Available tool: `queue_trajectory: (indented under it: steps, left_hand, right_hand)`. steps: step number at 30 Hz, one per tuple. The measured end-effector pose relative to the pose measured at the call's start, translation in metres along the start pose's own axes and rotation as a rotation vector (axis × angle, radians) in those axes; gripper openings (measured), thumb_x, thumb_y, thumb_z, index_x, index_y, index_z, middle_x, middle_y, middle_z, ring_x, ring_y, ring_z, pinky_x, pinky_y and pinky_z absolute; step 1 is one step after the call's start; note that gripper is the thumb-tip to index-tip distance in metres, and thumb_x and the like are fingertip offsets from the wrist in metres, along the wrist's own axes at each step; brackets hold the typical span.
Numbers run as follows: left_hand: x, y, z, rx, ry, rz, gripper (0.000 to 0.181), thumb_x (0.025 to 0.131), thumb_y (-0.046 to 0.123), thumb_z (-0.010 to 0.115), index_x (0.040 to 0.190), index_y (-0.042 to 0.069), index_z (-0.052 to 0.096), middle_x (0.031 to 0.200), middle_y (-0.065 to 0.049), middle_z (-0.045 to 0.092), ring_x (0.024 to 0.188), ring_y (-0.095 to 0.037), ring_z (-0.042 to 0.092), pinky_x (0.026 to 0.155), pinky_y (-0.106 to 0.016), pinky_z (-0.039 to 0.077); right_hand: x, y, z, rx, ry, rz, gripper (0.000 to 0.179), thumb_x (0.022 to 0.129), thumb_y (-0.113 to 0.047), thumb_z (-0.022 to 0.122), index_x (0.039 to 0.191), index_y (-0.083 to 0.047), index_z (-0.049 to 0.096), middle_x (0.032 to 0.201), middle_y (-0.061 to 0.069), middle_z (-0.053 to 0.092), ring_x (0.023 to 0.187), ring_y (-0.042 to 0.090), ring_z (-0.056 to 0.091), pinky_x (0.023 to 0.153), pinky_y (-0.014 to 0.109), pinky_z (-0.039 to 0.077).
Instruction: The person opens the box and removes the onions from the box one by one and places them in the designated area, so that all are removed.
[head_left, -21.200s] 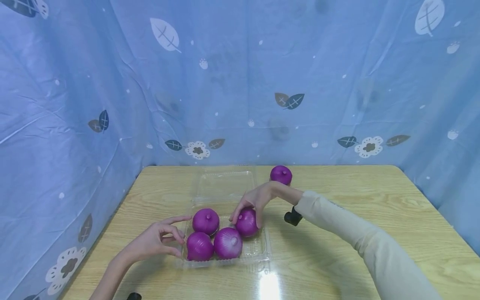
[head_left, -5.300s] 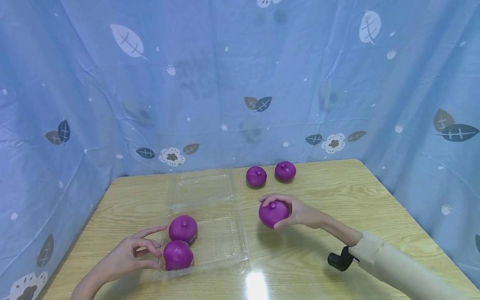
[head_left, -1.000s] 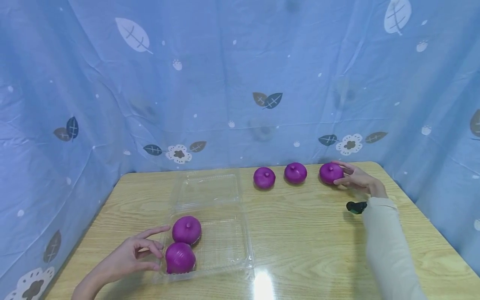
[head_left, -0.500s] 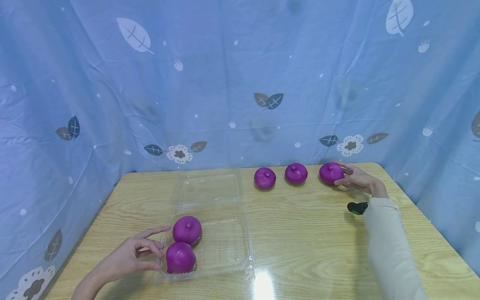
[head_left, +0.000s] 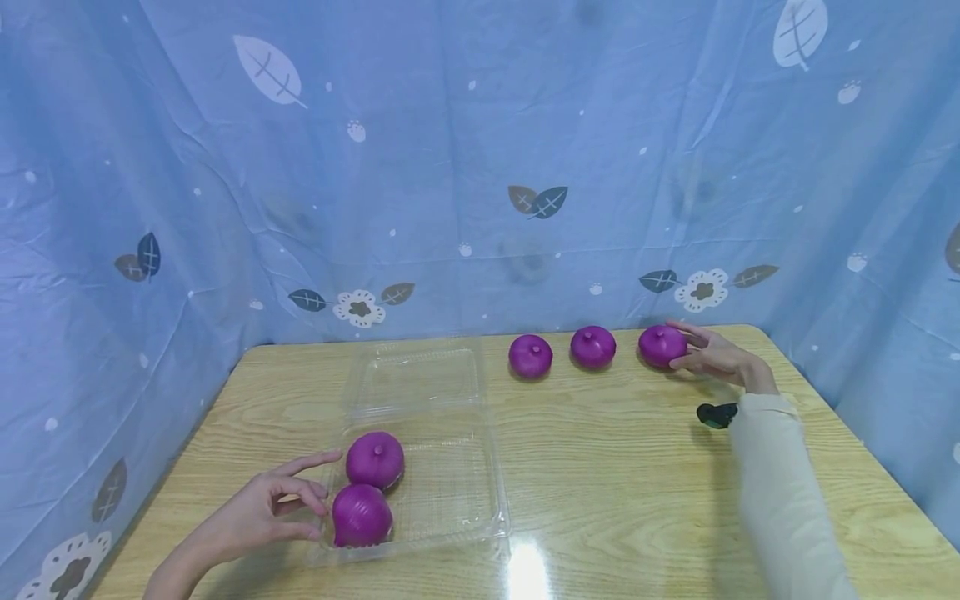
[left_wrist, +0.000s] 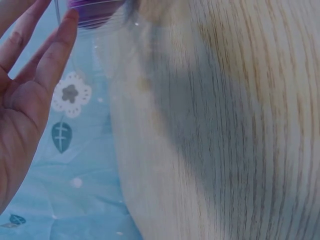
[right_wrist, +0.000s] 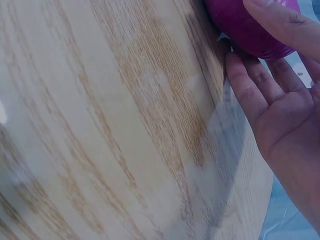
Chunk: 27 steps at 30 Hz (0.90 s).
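At the table's back right, my right hand point(head_left: 716, 356) holds a red onion point(head_left: 662, 346) by its right side. In the right wrist view, the thumb point(right_wrist: 287, 22) lies across that onion point(right_wrist: 245, 30) and the other fingers reach beneath it. My left hand point(head_left: 262, 510) stays at the left side of a clear plastic clamshell box point(head_left: 450, 487), fingers loosely bent and fingertips at its wall. Two red onions sit in the box's left part, one behind point(head_left: 375, 460) and one in front point(head_left: 362, 517). The left wrist view shows a fingertip point(left_wrist: 70, 22) against the clear wall.
Two more red onions stand in a row along the back edge, one nearer the box point(head_left: 530, 357) and one beside the held onion point(head_left: 592, 347). The box's lid point(head_left: 420, 379) lies folded back. A blue patterned curtain point(head_left: 480, 167) surrounds the wooden table point(head_left: 600, 483).
Since the oldest frame, two onions have left the box and the back row has grown to three. My right hand carried one to the back right; over the last second both hands keep still.
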<state>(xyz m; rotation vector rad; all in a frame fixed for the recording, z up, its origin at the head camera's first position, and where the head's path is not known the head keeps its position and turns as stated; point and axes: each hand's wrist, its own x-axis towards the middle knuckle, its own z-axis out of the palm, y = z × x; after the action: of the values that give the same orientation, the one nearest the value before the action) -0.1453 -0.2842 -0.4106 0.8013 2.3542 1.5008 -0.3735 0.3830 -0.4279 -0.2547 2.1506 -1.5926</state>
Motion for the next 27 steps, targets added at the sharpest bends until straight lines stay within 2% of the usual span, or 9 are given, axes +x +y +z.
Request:
queue_trajectory:
  steps: [6,8,15,17,19,21,24,25,27]
  left_hand:
    - [0.001,0.002,0.0,0.001,-0.003,0.008,0.01,0.081,0.007,0.075,0.09,0.009,0.071,0.145,0.005,0.042,0.104,-0.013,0.057,0.092,-0.018,0.049]
    - [0.001,0.001,0.0,0.005,-0.004,-0.001,0.01,0.08,0.008,0.075,0.089,0.009,0.071,0.145,0.0,0.042,0.104,-0.013,0.057,0.092,-0.018,0.049]
    - [-0.001,0.003,0.001,0.004,0.0,0.016,0.01,0.081,0.005,0.075,0.089,0.009,0.07,0.143,0.014,0.042,0.105,-0.011,0.056,0.091,-0.017,0.049]
    - [-0.001,0.002,0.001,0.012,0.004,0.013,0.01,0.08,0.006,0.075,0.088,0.009,0.07,0.143,0.012,0.042,0.104,-0.011,0.056,0.091,-0.017,0.049]
    - [-0.001,0.002,0.001,0.011,0.005,0.011,0.01,0.08,0.007,0.075,0.088,0.009,0.07,0.143,0.011,0.042,0.104,-0.011,0.057,0.091,-0.017,0.049]
    - [-0.001,0.002,0.001,0.004,0.003,0.015,0.01,0.08,0.006,0.075,0.088,0.009,0.07,0.143,0.013,0.042,0.104,-0.011,0.057,0.092,-0.017,0.049]
    - [0.0,0.002,0.001,-0.001,-0.001,0.029,0.01,0.08,0.005,0.075,0.088,0.008,0.07,0.143,0.014,0.042,0.105,-0.01,0.056,0.092,-0.017,0.049]
    - [0.0,0.002,0.001,-0.002,-0.001,0.029,0.01,0.08,0.005,0.075,0.088,0.008,0.07,0.143,0.015,0.042,0.105,-0.01,0.056,0.092,-0.017,0.049]
    - [0.0,0.003,0.002,0.0,-0.002,0.035,0.009,0.08,0.004,0.074,0.087,0.008,0.069,0.143,0.015,0.041,0.105,-0.01,0.056,0.092,-0.017,0.049]
  right_hand:
    - [-0.001,0.001,-0.002,-0.014,0.001,-0.012,0.091,0.085,0.005,0.064,0.153,-0.007,0.004,0.155,0.03,0.0,0.139,0.048,0.011,0.089,0.025,0.047]
    - [-0.001,0.001,-0.001,-0.014,-0.002,-0.013,0.091,0.085,0.005,0.063,0.153,-0.007,0.003,0.155,0.03,0.0,0.139,0.049,0.01,0.088,0.024,0.047]
    - [-0.005,-0.002,0.0,0.001,-0.01,-0.026,0.089,0.088,0.003,0.061,0.152,-0.004,0.0,0.155,0.029,-0.003,0.139,0.047,0.01,0.092,0.024,0.048]
    - [-0.007,-0.003,0.0,-0.013,-0.007,-0.035,0.088,0.089,0.002,0.061,0.152,-0.002,0.0,0.155,0.029,-0.005,0.138,0.046,0.015,0.093,0.025,0.048]
    - [-0.008,-0.003,-0.001,-0.026,0.002,-0.037,0.086,0.089,0.0,0.061,0.152,-0.002,0.001,0.155,0.029,-0.004,0.133,0.035,0.033,0.092,0.026,0.049]
    - [-0.009,-0.003,-0.002,-0.023,0.002,-0.043,0.085,0.09,0.0,0.06,0.151,0.0,0.001,0.155,0.029,-0.003,0.121,0.016,0.048,0.092,0.026,0.049]
    - [-0.011,-0.002,-0.004,-0.005,0.0,-0.048,0.084,0.091,0.001,0.058,0.151,0.0,0.0,0.155,0.029,-0.004,0.103,-0.005,0.052,0.092,0.025,0.049]
    - [-0.012,-0.002,-0.004,0.0,-0.007,-0.057,0.083,0.091,0.001,0.057,0.151,0.001,0.0,0.155,0.03,-0.004,0.106,-0.004,0.052,0.093,0.025,0.049]
    - [-0.015,-0.002,-0.005,0.001,0.003,-0.059,0.081,0.093,0.0,0.057,0.151,0.001,0.001,0.155,0.029,-0.002,0.12,0.008,0.05,0.094,0.024,0.048]
